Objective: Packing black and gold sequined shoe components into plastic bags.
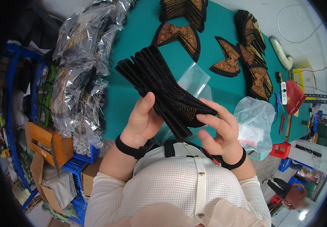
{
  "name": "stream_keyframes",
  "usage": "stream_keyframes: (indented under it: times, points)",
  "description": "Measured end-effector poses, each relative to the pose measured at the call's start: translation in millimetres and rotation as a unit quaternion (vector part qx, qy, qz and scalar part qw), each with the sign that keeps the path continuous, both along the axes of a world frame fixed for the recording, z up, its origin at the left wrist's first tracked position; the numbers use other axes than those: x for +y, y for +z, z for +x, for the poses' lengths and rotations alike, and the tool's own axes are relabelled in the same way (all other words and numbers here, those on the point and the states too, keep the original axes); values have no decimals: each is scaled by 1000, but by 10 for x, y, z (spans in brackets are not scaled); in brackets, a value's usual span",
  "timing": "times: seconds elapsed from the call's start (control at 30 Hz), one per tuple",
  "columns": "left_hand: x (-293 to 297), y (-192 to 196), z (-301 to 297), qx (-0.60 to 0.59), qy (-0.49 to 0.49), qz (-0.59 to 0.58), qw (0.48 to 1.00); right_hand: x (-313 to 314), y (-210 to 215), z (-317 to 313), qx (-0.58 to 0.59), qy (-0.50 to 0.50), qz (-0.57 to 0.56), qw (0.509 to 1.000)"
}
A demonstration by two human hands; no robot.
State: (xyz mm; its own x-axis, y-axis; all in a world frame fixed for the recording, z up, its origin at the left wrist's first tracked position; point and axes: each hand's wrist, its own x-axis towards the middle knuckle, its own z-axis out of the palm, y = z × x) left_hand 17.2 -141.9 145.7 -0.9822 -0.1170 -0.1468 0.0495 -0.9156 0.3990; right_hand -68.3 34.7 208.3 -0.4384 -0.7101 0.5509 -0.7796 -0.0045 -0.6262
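A thick stack of black, velvety, bow-shaped pieces (163, 85) with rows of small gold studs is held up in front of me, tilted down to the right. My left hand (142, 121) is closed around its near left side, thumb up against the layers. My right hand (221, 130) grips the right end, its fingers along the top layer's edge. Behind the stack, a clear flat plastic bag (196, 80) lies on the green table (133, 92); the stack hides part of it. A crumpled clear bag (255, 117) sits beside my right hand.
Copper-and-black bow-shaped pieces (227, 58) lie spread and stacked across the far table. Several plastic-wrapped bundles (78, 49) line its left edge. Cardboard boxes (48, 145) and a blue crate (74, 168) stand at left. A person (293, 196) is at the far right.
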Motion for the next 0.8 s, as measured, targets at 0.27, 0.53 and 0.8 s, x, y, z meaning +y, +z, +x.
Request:
stream_keyframes:
  times: [0.27,0.53,0.8]
  points:
    - [-27,-46,-36,-11,18,-7,1000,-48,-75,-35,-2,-9,6,1000]
    - [-47,-152,-145,-22,39,-34,998,-127,-221,-154,60,-36,23,997]
    - [-151,-412,-262,-52,65,-47,995,-265,-411,-451,-133,84,36,987]
